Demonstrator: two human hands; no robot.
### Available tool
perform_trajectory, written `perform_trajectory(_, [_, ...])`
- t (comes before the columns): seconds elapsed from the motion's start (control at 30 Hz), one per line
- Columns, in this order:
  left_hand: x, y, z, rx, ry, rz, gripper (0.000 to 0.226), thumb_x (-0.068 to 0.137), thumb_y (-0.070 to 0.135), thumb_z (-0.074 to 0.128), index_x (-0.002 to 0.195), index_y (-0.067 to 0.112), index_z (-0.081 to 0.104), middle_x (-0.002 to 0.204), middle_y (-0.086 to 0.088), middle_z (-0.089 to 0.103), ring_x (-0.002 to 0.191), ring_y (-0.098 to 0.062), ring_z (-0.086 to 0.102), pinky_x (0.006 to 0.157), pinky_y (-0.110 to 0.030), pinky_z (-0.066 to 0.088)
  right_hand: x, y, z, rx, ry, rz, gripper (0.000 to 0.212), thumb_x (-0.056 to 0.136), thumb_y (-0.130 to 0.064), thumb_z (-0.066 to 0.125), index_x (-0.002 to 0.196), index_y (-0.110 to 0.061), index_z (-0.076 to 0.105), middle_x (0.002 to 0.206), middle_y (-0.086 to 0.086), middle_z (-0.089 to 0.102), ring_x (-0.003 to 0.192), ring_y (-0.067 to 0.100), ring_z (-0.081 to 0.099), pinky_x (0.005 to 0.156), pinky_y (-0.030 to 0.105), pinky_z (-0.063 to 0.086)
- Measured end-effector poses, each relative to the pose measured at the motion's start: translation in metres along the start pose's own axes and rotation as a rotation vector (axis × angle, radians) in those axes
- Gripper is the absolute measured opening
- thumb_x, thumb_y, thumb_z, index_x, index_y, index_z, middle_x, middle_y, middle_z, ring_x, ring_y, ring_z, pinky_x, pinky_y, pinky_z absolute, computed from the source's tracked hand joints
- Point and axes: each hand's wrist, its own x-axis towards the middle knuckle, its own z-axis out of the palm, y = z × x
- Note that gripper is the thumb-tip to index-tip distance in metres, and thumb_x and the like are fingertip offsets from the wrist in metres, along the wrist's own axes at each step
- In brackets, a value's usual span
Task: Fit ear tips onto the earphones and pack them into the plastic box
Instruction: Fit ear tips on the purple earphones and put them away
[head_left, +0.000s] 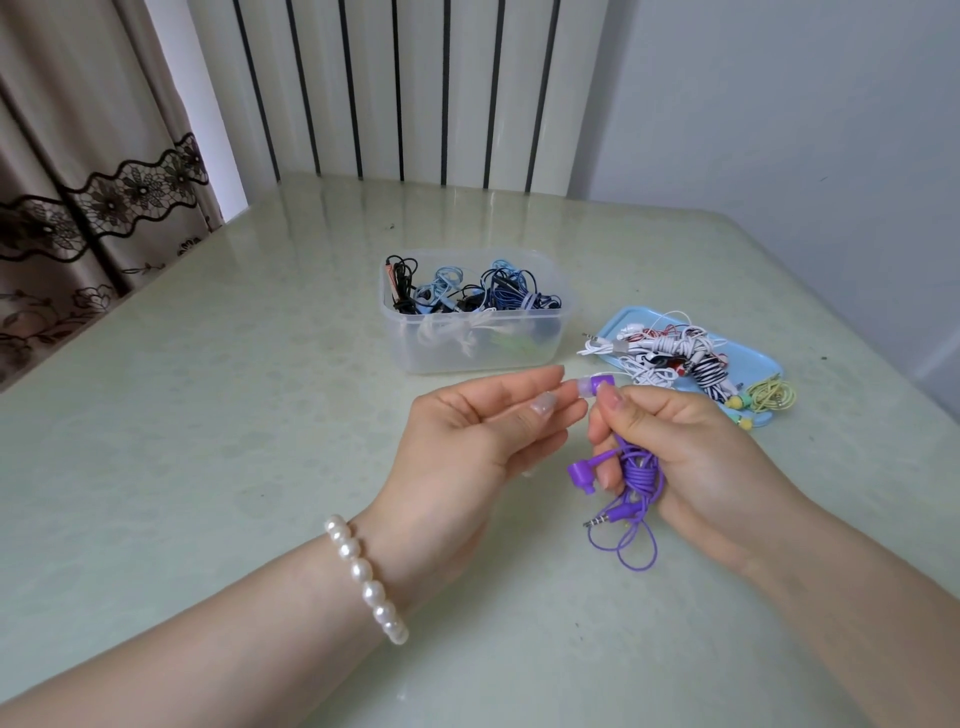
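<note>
My right hand (691, 457) grips a coiled pair of purple earphones (636, 483) above the table, with one earbud (602, 385) pinched at its fingertips. My left hand (478, 431) pinches a clear ear tip (575, 388) that sits against that earbud's nozzle. The second purple earbud (584, 470) hangs bare below, and the jack plug (597, 521) dangles with a loop of cable. A clear plastic box (415, 338) behind the hands holds several bundled earphones in black, blue and white.
A light blue tray (763, 364) to the right of the box carries several more coiled earphones, white, striped and yellow-green. The pale green table (208, 415) spreads to the left. Curtains and a striped wall stand behind. A pearl bracelet (366, 579) circles my left wrist.
</note>
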Motion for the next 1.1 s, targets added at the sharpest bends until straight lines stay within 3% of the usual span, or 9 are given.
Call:
perform_trajectory(0.17, [-0.002, -0.002, 0.000, 0.070, -0.083, -0.007, 0.022, 0.083, -0.001, 0.054, 0.098, 0.009, 0.067, 0.097, -0.007, 0.072, 0.096, -0.016, 0.068, 0.088, -0.026, 0.052, 0.000, -0.001, -0.002, 0.009, 0.007, 0.030, 0.029, 0.072, -0.029, 0.052, 0.063, -0.002, 0.053, 0.042, 0.007, 0.048, 0.036, 0.011, 0.045, 0.039, 0.017, 0.039])
perform_trajectory(0.37, [0.002, -0.002, -0.003, 0.139, -0.013, 0.027, 0.044, 0.056, 0.007, 0.080, 0.098, 0.013, 0.068, 0.101, -0.005, 0.072, 0.092, -0.018, 0.068, 0.086, -0.033, 0.053, 0.002, -0.001, 0.001, 0.218, 0.067, 0.019, 0.026, 0.073, -0.026, 0.053, 0.072, 0.000, 0.057, 0.048, 0.004, 0.055, 0.041, 0.012, 0.051, 0.042, 0.019, 0.044])
perform_trajectory(0.53, [0.005, -0.004, -0.007, 0.174, -0.041, -0.041, 0.028, 0.067, -0.004, 0.070, 0.093, 0.005, 0.062, 0.088, -0.015, 0.072, 0.081, -0.023, 0.069, 0.068, -0.025, 0.055, -0.001, -0.003, -0.001, 0.156, 0.033, 0.001, 0.020, 0.069, -0.021, 0.057, 0.067, -0.002, 0.062, 0.055, 0.007, 0.062, 0.047, 0.015, 0.053, 0.046, 0.019, 0.046])
perform_trajectory(0.63, [0.007, -0.003, -0.010, 0.229, -0.041, 0.022, 0.021, 0.064, -0.001, 0.070, 0.084, 0.003, 0.065, 0.080, -0.015, 0.072, 0.072, -0.020, 0.068, 0.065, -0.025, 0.053, -0.003, -0.004, -0.001, 0.122, -0.011, -0.012, 0.006, 0.062, -0.013, 0.062, 0.062, -0.008, 0.067, 0.058, 0.007, 0.064, 0.048, 0.014, 0.056, 0.050, 0.019, 0.049])
perform_trajectory(0.73, [0.010, 0.001, -0.014, 0.349, -0.054, 0.111, 0.012, 0.064, 0.000, 0.071, 0.072, 0.008, 0.072, 0.072, -0.009, 0.072, 0.066, -0.017, 0.065, 0.064, -0.027, 0.053, -0.003, -0.003, -0.002, 0.094, -0.033, 0.003, 0.008, 0.059, -0.010, 0.064, 0.066, -0.009, 0.068, 0.058, 0.008, 0.065, 0.049, 0.014, 0.057, 0.050, 0.019, 0.049])
perform_trajectory(0.83, [0.012, 0.006, -0.016, 0.363, -0.100, 0.100, 0.011, 0.061, 0.002, 0.070, 0.069, 0.008, 0.074, 0.072, -0.007, 0.073, 0.069, -0.018, 0.066, 0.069, -0.029, 0.056, -0.002, -0.002, -0.002, 0.115, -0.054, 0.048, 0.021, 0.061, -0.008, 0.062, 0.080, -0.005, 0.069, 0.058, 0.008, 0.064, 0.049, 0.012, 0.055, 0.050, 0.018, 0.048])
perform_trajectory(0.97, [0.025, 0.027, -0.033, 0.315, -0.037, 0.092, 0.013, 0.062, -0.004, 0.066, 0.065, 0.007, 0.071, 0.066, -0.005, 0.071, 0.059, -0.013, 0.067, 0.064, -0.021, 0.056, 0.000, -0.002, -0.007, 0.181, -0.075, 0.066, 0.016, 0.066, -0.008, 0.058, 0.073, -0.006, 0.073, 0.059, 0.006, 0.061, 0.051, 0.011, 0.053, 0.051, 0.016, 0.047])
perform_trajectory(1.1, [0.038, 0.043, -0.062, 0.566, 0.046, 0.060, 0.022, 0.067, -0.009, 0.067, 0.061, 0.012, 0.073, 0.058, 0.004, 0.068, 0.054, -0.003, 0.061, 0.059, -0.012, 0.051, 0.004, -0.002, -0.011, 0.184, -0.031, 0.073, 0.016, 0.067, -0.009, 0.056, 0.078, -0.004, 0.067, 0.058, 0.005, 0.060, 0.050, 0.010, 0.052, 0.050, 0.016, 0.046])
